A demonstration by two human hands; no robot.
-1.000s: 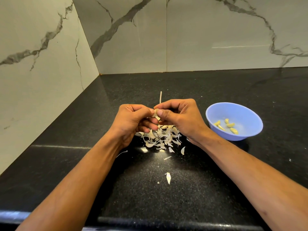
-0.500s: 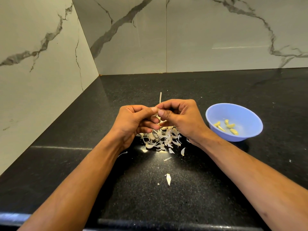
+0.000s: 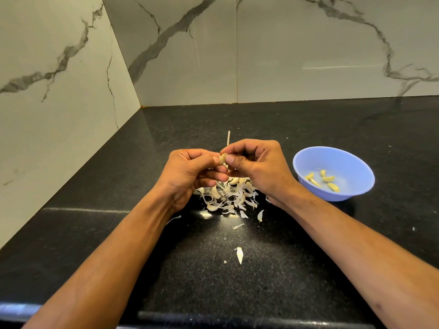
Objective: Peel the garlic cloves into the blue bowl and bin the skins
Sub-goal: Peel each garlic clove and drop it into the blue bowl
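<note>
So there's one garlic clove (image 3: pixel 222 158) getting worked on, held up in the air right over the pile of skins (image 3: pixel 229 194). The left hand (image 3: pixel 192 173) has it pinched between thumb and fingertips, and the right hand (image 3: pixel 257 166) is pinching the same clove from the other side, thumb pressed right up against it. Both hands are curled in tight, fingers tucked, knuckles almost touching each other. Can't really tell how much skin is left on that clove, it's mostly hidden by fingers.

Directly under the hands the pile sits on the black speckled counter (image 3: pixel 308 124), papery white shreds all tangled up, with what look like a few whole cloves mixed in at the far side. A thin pale stalk (image 3: pixel 228 138) pokes straight up just behind the right hand's knuckles. A few stray flakes have drifted off the pile toward the near edge of the counter, the biggest loose flake (image 3: pixel 239 254) lying well apart from the rest.

The blue bowl (image 3: pixel 342 160) is off to the right of the pile, near the right wrist but not touching it. Inside it are five or so peeled cloves (image 3: pixel 328 179), yellowish, lying loose on the bottom.

Behind the pile the counter runs back into a corner of marble-look wall tiles (image 3: pixel 308 51) with grey veins.
</note>
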